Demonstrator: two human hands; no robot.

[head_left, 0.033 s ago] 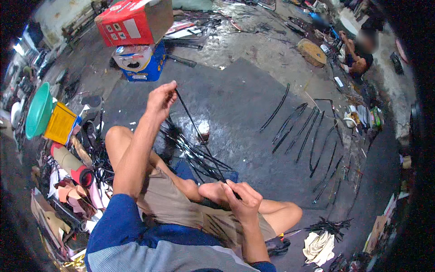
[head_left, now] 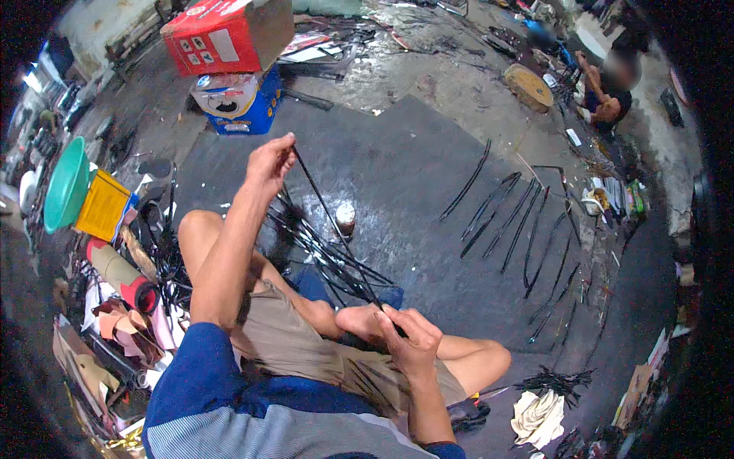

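My left hand (head_left: 271, 163) is raised ahead of my left knee, its fingers pinched on one end of a thin black strip (head_left: 316, 189). From there the strip runs taut, slanting down to my right hand (head_left: 413, 334), which grips its other end beside my bare foot. Under the strip a bundle of glossy black strips (head_left: 329, 262) lies across the dark mat (head_left: 413, 183), partly over a blue piece. A small jar (head_left: 345, 222) with a whitish top stands just beyond the bundle.
More black strips (head_left: 472, 182) lie spread in a row to the right. A cream cloth (head_left: 537, 419) sits by a pile of short strips (head_left: 562, 380). Stacked boxes (head_left: 245, 107), a green basin (head_left: 65, 185) and scraps (head_left: 130, 325) surround the left side. Another person (head_left: 606, 96) sits far right.
My left hand has shifted very slightly up and left, with the strip still stretched between both hands. My right hand stays in place.
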